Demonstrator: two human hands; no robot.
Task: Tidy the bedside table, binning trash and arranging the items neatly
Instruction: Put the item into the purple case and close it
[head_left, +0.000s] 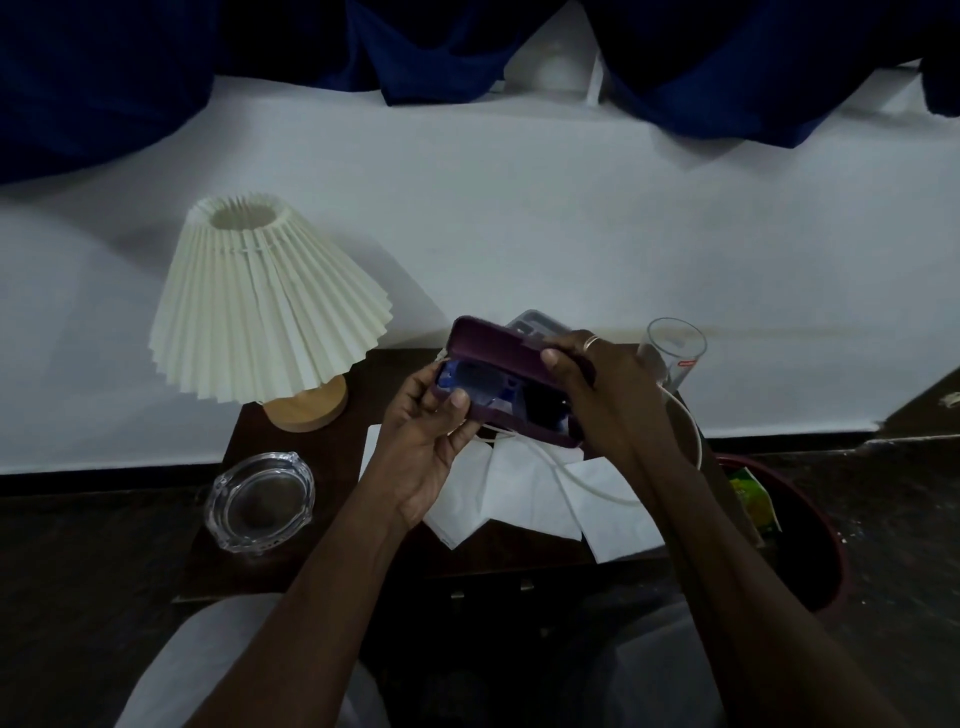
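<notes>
— What's in hand, seen from above?
— A purple case (498, 348), held over the bedside table (332, 467). The left hand (431, 415) grips its base and the right hand (597, 384) its half-open lid.
— Next?
— Probably close it, set it down squarely, then bin the tissues (524, 493).

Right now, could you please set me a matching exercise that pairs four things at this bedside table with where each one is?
Things:
1. lamp
2. glass ashtray
3. drinking glass
4. purple case

Places:
A. held open between the left hand and the right hand
B. back right corner
C. front left corner
D. back left corner

Pairs: 1-D, 2-C, 3-B, 4-A
</notes>
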